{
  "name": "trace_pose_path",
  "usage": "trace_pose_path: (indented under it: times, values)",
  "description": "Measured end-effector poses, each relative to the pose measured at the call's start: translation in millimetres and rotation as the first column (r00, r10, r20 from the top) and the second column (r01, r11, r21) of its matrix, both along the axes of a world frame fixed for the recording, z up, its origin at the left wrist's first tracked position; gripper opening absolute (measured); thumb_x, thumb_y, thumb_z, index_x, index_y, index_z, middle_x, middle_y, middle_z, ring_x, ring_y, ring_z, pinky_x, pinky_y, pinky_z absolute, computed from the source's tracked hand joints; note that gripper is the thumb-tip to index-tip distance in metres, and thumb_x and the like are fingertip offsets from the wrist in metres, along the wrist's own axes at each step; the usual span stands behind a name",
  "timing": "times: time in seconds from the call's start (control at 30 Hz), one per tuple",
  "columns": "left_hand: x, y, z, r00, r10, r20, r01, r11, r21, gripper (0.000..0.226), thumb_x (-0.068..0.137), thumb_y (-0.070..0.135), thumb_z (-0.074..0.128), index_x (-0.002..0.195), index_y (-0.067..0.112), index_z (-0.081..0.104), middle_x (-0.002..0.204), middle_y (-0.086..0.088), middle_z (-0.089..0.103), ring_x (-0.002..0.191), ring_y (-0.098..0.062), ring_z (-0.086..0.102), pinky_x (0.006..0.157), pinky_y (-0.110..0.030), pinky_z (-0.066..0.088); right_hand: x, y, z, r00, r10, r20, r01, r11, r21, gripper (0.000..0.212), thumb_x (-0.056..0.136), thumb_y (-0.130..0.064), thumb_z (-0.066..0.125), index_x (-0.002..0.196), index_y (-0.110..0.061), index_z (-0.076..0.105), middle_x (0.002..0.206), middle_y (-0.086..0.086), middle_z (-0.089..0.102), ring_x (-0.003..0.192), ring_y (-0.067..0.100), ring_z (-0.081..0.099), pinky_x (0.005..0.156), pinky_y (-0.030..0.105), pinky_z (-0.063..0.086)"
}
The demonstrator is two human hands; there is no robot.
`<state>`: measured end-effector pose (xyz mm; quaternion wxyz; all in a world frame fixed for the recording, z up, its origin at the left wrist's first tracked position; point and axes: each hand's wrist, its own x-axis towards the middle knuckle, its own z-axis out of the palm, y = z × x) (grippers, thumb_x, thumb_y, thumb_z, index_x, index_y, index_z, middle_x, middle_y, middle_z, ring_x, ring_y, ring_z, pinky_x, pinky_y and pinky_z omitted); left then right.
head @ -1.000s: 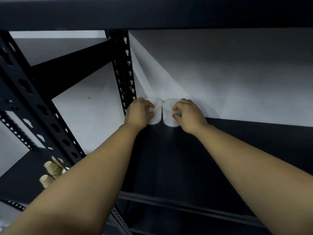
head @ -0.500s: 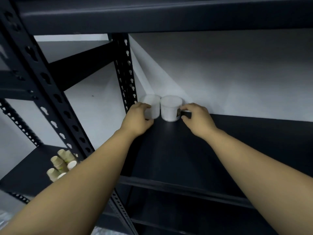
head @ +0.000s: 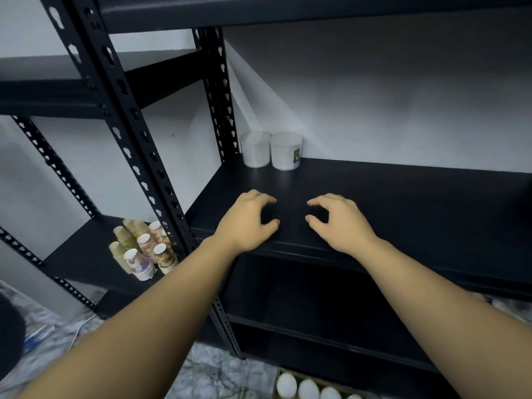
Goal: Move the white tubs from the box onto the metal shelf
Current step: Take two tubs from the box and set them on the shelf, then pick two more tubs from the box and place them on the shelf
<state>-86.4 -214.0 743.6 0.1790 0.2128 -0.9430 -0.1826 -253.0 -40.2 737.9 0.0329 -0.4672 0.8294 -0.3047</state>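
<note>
Tubs (head: pixel 270 150) — two white ones, upright, side by side and touching or nearly so, in the back left corner of the shelf (head: pixel 403 203), against the wall and just right of the rear post (head: pixel 220 93). Right tub carries a small dark label on its right side; print on both too small to read. Left hand (head: pixel 250 223) over the shelf's front edge, well apart from the tubs, fingers loosely curled, thumb and fingers apart, holding nothing. Right hand (head: pixel 335 221) beside it, same pose — curled loosely, gap between thumb and fingers, nothing in it. Whether either hand touches the shelf, cannot tell. Both forearms reach in from the bottom of the view. Lower left shelf holds paper cups (head: pixel 141 249) lying in stacks near its right edge, by the front post. Eggs (head: pixel 308 388) in a tray at the bottom edge, on the floor under the shelf, probably.
</note>
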Motion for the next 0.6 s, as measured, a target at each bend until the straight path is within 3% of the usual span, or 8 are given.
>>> trace_pose_path:
  times: [0.3,0.4,0.6]
  values:
    - [67,64,-36,0.994,-0.105,-0.017,0.103,0.988,-0.118,0.055,0.092,0.042,0.065,0.142,0.019,0.056,0.141,0.005,0.051,0.134,-0.016,0.042,0.111,-0.033,0.041,81,81,-38,0.996,-0.083,-0.046,0.079,0.993,-0.084,0.046,0.098,-0.037,0.061,0.143,-0.027,0.057,0.151,-0.016,0.047,0.144,0.003,0.034,0.117,0.027,0.030]
    - [96,79,-57,0.991,-0.135,-0.002,0.134,0.986,-0.096,0.056,0.093,0.042,0.064,0.144,0.019,0.054,0.143,0.005,0.050,0.135,-0.016,0.041,0.111,-0.031,0.040,114,103,-59,0.993,-0.105,-0.054,0.099,0.990,-0.102,0.046,0.097,-0.034,0.063,0.142,-0.025,0.058,0.150,-0.013,0.050,0.144,0.005,0.037,0.116,0.029,0.035]
    - [146,96,-102,0.972,-0.179,0.154,0.183,0.983,-0.016,0.062,0.095,0.046,0.061,0.150,0.022,0.046,0.147,0.006,0.046,0.137,-0.017,0.039,0.110,-0.033,0.042,163,140,-100,0.991,-0.132,0.035,0.130,0.991,0.041,0.049,0.097,-0.039,0.062,0.145,-0.028,0.055,0.150,-0.014,0.050,0.139,0.002,0.039,0.110,0.026,0.041]
